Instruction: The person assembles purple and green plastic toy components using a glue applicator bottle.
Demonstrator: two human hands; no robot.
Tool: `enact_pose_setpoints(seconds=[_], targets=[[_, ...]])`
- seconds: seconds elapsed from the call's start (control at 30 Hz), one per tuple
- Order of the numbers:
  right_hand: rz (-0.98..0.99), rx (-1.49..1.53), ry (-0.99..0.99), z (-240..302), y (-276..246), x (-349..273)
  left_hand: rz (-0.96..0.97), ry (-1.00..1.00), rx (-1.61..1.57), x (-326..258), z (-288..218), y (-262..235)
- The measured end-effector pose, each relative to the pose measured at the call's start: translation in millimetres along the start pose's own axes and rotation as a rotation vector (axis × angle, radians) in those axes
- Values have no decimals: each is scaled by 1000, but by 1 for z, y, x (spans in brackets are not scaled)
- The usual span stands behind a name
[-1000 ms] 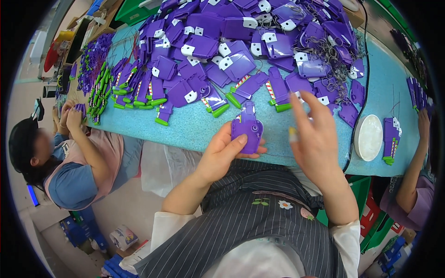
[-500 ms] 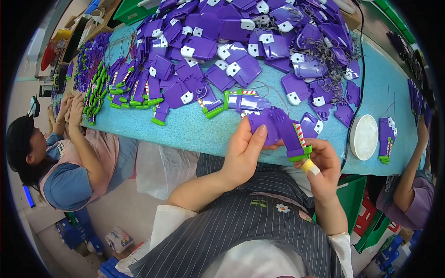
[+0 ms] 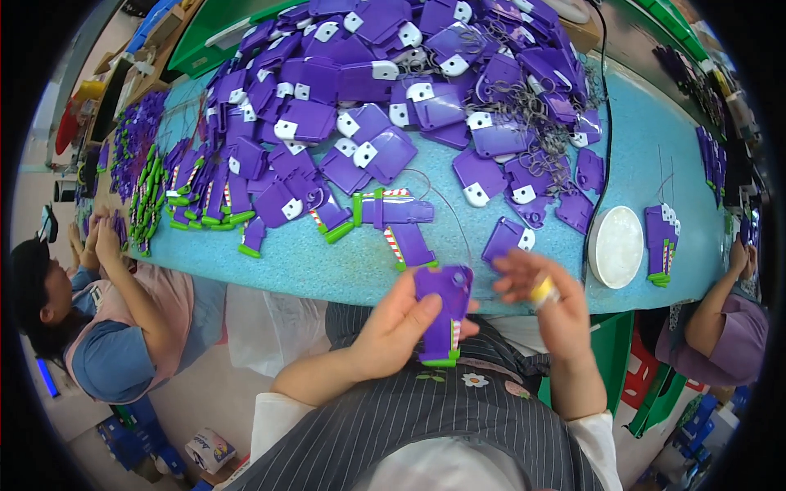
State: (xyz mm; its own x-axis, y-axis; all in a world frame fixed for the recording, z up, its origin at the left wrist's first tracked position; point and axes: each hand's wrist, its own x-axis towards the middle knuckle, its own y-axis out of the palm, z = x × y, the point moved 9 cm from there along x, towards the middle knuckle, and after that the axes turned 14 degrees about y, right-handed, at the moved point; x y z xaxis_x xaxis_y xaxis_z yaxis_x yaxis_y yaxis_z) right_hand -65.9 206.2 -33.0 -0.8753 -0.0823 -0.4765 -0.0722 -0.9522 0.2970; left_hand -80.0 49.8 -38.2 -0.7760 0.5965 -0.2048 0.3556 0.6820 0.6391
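Note:
In my left hand (image 3: 391, 327) is a purple plastic wing-shaped part (image 3: 442, 315) with a red-and-white striped edge and a green end, held just in front of the table edge, thumb on its face. A thin wire curves up from near it. My right hand (image 3: 550, 307), with yellow tape round one finger, hovers apart to the right. Its fingers are spread and slightly blurred, with nothing seen in them. Just beyond them lies a purple piece with a white corner (image 3: 501, 240). Two striped purple parts with green ends, one lying crosswise (image 3: 397, 210), rest on the table past my left hand.
A large heap of purple-and-white pieces (image 3: 372, 135) covers the far table (image 3: 323, 266), with grey wires (image 3: 536, 123) at its right. A white oval dish (image 3: 616, 248) stands beside a black cable (image 3: 602, 164). Co-workers sit left (image 3: 115, 327) and right (image 3: 720, 327).
My left hand has drawn the wing-shaped part closer to my body and turned its green end downward. My right hand has let go of it and moved away with fingers spread.

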Motion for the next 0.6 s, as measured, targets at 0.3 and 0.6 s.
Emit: enact_pose_setpoints(seconds=[0.3,0.6], targets=[[-268,-288,-221,53,24,12,169,-360,-105,-6,69,21],[-436,-1030,-730,72,54,-45,32,306,132,6,-6,21]])
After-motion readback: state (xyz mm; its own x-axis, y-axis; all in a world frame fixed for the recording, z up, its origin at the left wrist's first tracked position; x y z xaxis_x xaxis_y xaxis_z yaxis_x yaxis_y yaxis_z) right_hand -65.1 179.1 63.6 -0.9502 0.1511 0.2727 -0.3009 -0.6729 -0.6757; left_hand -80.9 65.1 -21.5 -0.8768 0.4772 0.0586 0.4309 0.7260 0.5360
